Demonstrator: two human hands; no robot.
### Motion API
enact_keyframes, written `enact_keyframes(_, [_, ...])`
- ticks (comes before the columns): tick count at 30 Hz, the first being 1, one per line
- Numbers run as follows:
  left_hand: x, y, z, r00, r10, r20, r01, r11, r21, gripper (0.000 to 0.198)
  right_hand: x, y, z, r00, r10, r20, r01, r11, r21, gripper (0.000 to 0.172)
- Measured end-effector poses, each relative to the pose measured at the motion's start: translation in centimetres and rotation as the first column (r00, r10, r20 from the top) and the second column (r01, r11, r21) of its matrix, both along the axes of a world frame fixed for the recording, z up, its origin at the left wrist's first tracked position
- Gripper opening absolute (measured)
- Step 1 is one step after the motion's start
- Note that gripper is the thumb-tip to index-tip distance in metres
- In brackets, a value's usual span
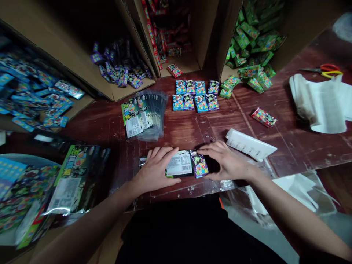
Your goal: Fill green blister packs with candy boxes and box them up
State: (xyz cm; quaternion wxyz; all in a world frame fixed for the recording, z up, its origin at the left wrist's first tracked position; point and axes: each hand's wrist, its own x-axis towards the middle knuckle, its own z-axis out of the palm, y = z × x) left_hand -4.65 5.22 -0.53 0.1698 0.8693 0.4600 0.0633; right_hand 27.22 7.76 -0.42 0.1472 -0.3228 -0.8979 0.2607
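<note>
On the dark red table, my left hand (157,167) is closed over the left part of a black printed bag (179,163) with a white label. My right hand (224,159) grips a small purple box (200,165) from its right side, thumb below and fingers above. The purple box lies against the bag's right end; whether it is partly inside cannot be made out. Above my hands, blue and purple small boxes (200,103) lie in two rows. Left of them is a fanned stack of printed bags (137,121).
Cardboard cartons (203,36) along the back hold blue, purple, red and green packets. A red packet (264,117), a folded white paper (250,145) and scissors (321,69) lie at the right. More printed bags (68,179) are piled at the left.
</note>
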Motion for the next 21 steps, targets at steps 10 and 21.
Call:
enact_keyframes(10, [1.6,0.0,0.7,0.994,0.101,-0.041,-0.098,0.993,0.064,0.094,-2.0,0.8,0.1,0.993,-0.113,0.034,0.108,0.985,0.132,0.088])
enact_keyframes(21, [1.2,3.7,-1.1,0.985,0.084,-0.149,-0.049,0.973,0.227,0.082,5.2,3.9,2.2,0.908,-0.395,-0.138,0.413,0.899,0.148,0.077])
